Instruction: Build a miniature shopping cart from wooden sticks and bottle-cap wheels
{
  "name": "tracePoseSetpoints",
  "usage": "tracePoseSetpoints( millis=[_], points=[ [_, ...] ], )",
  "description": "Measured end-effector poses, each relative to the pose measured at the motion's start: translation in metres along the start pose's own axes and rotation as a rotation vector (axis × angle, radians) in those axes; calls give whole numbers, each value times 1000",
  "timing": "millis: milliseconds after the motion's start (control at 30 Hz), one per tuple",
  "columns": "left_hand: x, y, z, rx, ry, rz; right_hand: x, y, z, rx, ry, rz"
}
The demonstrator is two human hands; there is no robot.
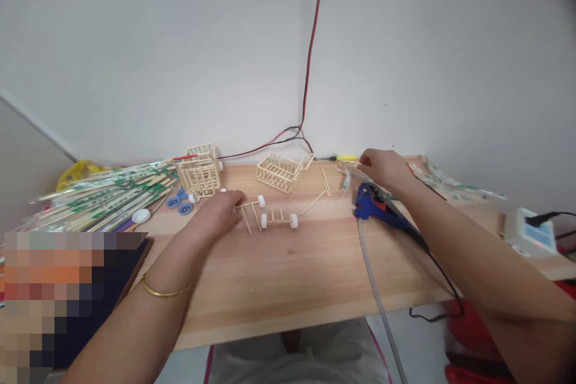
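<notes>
My left hand [225,209] is closed at the end of a small frame of thin wooden sticks [252,216] with a white wheel; its fingertips are partly hidden. Just right of it lies a second stick piece [278,220] with a white wheel at each end. At the back of the table, my right hand [381,167] has its fingers pinched together among small stick pieces and scraps of wrapper [346,177]. What it holds is too small to make out. Below that hand lies a blue tool [375,209] with a black handle.
A stick cart body [279,173] and a taller stick basket [200,174] stand near the wall. Wrapped chopstick-like sticks [112,192] and blue caps [180,201] lie left. A grey cord [371,282] crosses the front edge; a white box [531,234] sits right.
</notes>
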State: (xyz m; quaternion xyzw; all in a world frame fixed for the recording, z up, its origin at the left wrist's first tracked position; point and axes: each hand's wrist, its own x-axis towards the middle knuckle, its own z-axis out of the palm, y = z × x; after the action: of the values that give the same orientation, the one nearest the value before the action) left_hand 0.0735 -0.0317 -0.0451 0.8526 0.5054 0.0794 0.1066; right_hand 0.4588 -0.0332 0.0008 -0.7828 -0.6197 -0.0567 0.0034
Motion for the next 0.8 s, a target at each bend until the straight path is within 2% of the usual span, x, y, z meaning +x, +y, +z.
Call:
tracePoseSetpoints(
  millis=[67, 133, 200, 267, 300, 367, 433, 500, 600, 700, 800],
  points=[
    [-1, 0, -2, 7, -22, -2, -18, -9, -6, 316, 119, -26],
    [-1, -3, -5, 6, -12, 7, -38, -24, -8, 623, 167, -120],
    [-2, -4, -10, -13, 23, 20, -54, -42, -9, 799, 134, -257],
    [-4, 0, -15, -54, 87, 24, -65, -56, -9, 913, 88, -319],
    [-5, 5, -18, -81, 139, 23, -69, -62, -9, 956, 63, -331],
    [-10, 19, -21, -164, 316, 56, -76, -71, -10, 1015, 30, -345],
    [-17, 37, -21, -262, 422, 200, -83, -80, -12, 1031, 11, -390],
    [-23, 54, -18, -365, 439, 337, -89, -91, -13, 1042, -16, -468],
    [-27, 66, -12, -414, 371, 410, -96, -112, -12, 1097, -63, -578],
    [-25, 62, -12, -395, 282, 394, -97, -129, -11, 1123, -68, -613],
    [-22, 53, -18, -382, 263, 327, -93, -133, -8, 1108, -67, -609]
  ],
)
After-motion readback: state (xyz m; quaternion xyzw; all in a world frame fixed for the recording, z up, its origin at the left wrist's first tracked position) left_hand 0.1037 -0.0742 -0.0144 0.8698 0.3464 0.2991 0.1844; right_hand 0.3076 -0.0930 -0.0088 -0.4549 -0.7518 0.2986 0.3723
